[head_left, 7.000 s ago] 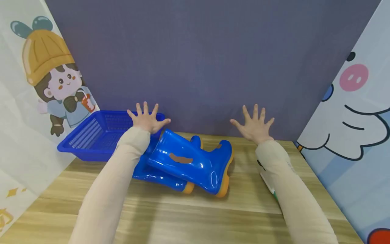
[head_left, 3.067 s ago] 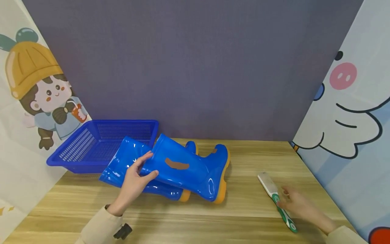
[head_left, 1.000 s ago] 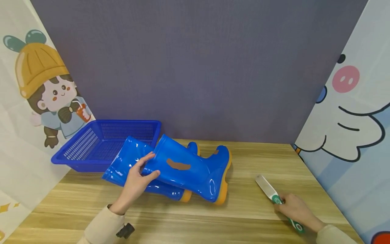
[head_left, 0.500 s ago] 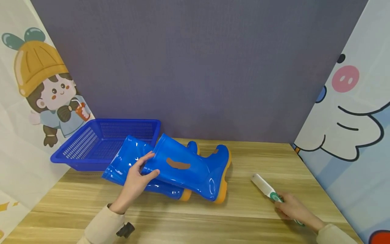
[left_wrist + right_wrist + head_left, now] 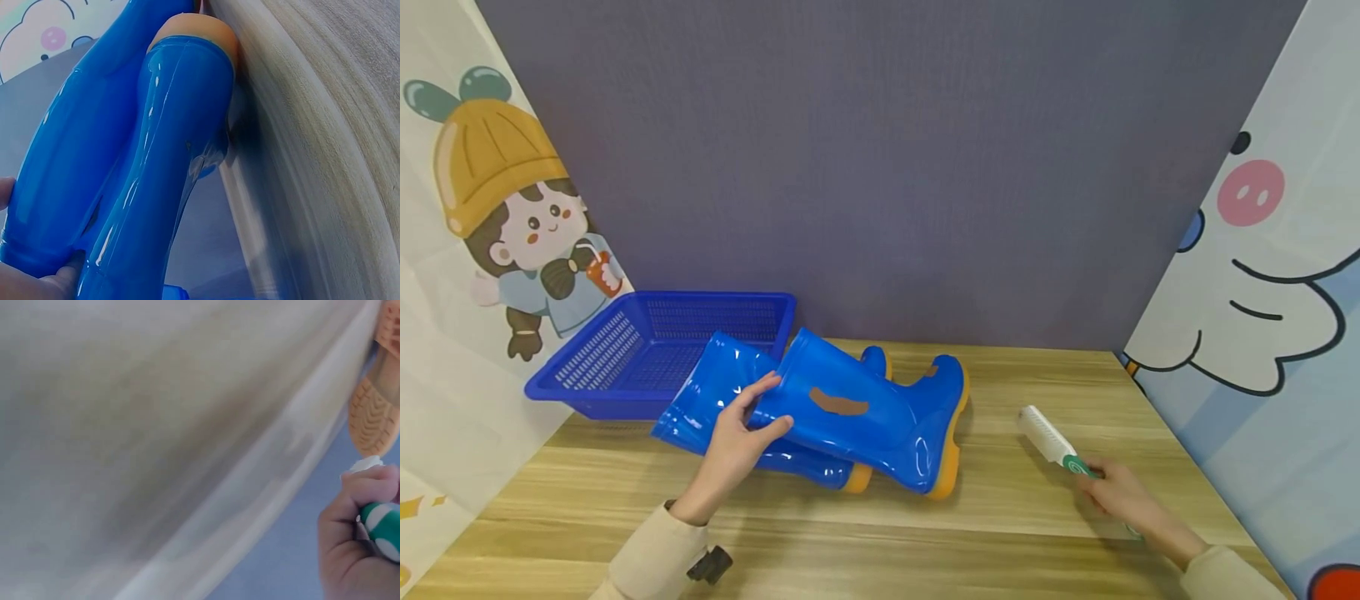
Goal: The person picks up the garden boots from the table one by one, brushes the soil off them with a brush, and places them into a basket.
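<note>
Two blue rain boots with orange soles lie on their sides, the upper boot (image 5: 880,408) partly covering the lower boot (image 5: 700,400). My left hand (image 5: 733,442) pinches the upper boot's shaft near its opening, thumb in front and fingers behind the rim. In the left wrist view, the thumb (image 5: 59,278) presses into the fold between the shafts. On the right, my right hand (image 5: 1123,492) grips a scrubbing brush (image 5: 1045,437) by its green and white handle, bristles tilted to the left. The right wrist view shows the handle (image 5: 382,525) inside the curled fingers and an orange sole (image 5: 375,419) beyond.
A blue plastic basket (image 5: 602,404) with slotted walls stands at the back left, partly behind the boots. The wooden table (image 5: 880,550) ends at a grey back panel (image 5: 910,183). Cartoon-printed sheets hang at both sides.
My right hand went to the brush lying on the table, took its handle, lifted it slightly and turned it so the bristles show. My left hand went to the boot and has stayed there.
</note>
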Demonstrator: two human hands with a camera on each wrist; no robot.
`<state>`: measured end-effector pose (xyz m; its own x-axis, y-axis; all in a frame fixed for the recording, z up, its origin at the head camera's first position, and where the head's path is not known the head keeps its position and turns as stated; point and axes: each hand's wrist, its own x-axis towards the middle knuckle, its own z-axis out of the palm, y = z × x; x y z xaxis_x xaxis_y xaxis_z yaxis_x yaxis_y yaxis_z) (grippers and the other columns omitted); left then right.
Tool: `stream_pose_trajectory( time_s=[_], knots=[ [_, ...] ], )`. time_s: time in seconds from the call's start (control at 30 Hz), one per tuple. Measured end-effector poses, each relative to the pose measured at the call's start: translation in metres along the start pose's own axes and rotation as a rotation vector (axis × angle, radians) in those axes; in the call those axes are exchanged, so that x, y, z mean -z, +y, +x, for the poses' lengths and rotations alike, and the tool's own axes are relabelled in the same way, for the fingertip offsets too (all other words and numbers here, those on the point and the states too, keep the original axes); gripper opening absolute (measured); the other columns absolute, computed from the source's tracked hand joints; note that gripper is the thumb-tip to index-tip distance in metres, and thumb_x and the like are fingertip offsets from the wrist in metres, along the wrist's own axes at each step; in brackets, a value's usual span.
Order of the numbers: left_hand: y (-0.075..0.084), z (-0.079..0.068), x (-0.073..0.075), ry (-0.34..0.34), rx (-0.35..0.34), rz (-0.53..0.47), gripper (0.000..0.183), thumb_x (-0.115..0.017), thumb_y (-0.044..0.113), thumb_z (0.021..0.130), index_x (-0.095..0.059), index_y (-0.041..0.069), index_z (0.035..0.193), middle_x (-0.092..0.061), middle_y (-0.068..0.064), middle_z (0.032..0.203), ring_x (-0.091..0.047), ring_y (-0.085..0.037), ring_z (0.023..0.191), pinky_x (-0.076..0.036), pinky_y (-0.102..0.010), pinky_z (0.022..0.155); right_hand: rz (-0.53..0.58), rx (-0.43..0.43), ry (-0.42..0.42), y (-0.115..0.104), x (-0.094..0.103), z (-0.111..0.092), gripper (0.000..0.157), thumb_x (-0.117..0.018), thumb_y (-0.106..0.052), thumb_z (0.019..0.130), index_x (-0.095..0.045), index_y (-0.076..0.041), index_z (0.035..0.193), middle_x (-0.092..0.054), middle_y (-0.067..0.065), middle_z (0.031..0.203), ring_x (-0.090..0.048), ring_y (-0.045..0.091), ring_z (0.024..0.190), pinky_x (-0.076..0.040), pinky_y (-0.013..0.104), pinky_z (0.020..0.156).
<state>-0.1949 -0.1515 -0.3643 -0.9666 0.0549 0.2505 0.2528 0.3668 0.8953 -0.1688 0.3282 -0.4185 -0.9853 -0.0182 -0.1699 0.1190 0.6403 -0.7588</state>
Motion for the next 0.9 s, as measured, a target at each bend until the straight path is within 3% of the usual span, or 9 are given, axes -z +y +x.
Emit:
stream_pose_trajectory(
  time_s=[0.1,0.23,0.33,0.47,0.7,0.9],
  knots=[
    [0.0,0.0,0.0,0.001,0.008,-0.003,0.055,-0.066,0.017,0.084,-0.044,0.011,0.133,-0.034,-0.008,0.146,-0.022,-0.03,0.138,-0.023,-0.048,0.11,-0.014,-0.002,0.026,-0.007,0.003,0.002,0.027,-0.049,-0.011,0.088,-0.056,0.009,0.105,-0.042,-0.001,0.057,-0.037,0.007,0.047,-0.034,0.021,0.043],
    [0.0,0.0,0.0,0.001,0.012,-0.007,0.054,-0.066,0.016,0.084,-0.044,0.01,0.133,-0.034,-0.008,0.146,-0.021,-0.03,0.139,-0.022,-0.049,0.111,-0.059,0.016,0.051,-0.015,0.007,0.002,0.033,-0.054,-0.017,0.09,-0.056,0.008,0.112,-0.049,0.002,0.065,-0.04,0.009,0.053,-0.036,0.023,0.046],
    [0.001,0.0,0.0,0.002,0.012,-0.004,0.054,-0.066,0.015,0.084,-0.044,0.01,0.133,-0.034,-0.009,0.146,-0.022,-0.03,0.138,-0.022,-0.049,0.111,-0.103,0.051,0.058,-0.022,0.011,0.001,0.041,-0.057,-0.019,0.089,-0.053,0.008,0.12,-0.059,0.009,0.081,-0.045,0.012,0.063,-0.039,0.025,0.052],
    [0.0,0.001,0.0,0.004,0.017,0.001,0.054,-0.066,0.016,0.084,-0.044,0.01,0.133,-0.034,-0.009,0.146,-0.022,-0.03,0.138,-0.022,-0.049,0.111,-0.178,0.138,0.098,-0.031,0.01,0.001,0.04,-0.062,-0.024,0.087,-0.059,0.005,0.115,-0.065,0.015,0.1,-0.05,0.013,0.074,-0.041,0.025,0.056],
    [0.001,0.001,-0.001,0.002,0.018,-0.01,0.054,-0.066,0.017,0.084,-0.044,0.01,0.133,-0.034,-0.01,0.146,-0.022,-0.03,0.138,-0.022,-0.048,0.111,-0.256,0.182,0.184,-0.045,-0.002,-0.001,0.042,-0.064,-0.032,0.085,-0.064,0.001,0.11,-0.067,0.011,0.094,-0.044,0.011,0.063,-0.037,0.023,0.049],
    [0.004,-0.001,-0.003,0.017,0.058,-0.039,0.061,-0.066,0.016,0.084,-0.037,0.01,0.138,-0.033,-0.011,0.146,-0.023,-0.033,0.138,-0.022,-0.049,0.11,-0.25,0.217,0.263,-0.059,-0.009,-0.004,0.045,-0.061,-0.037,0.087,-0.063,-0.001,0.113,-0.066,0.013,0.096,-0.045,0.012,0.063,-0.036,0.023,0.05]
  ],
)
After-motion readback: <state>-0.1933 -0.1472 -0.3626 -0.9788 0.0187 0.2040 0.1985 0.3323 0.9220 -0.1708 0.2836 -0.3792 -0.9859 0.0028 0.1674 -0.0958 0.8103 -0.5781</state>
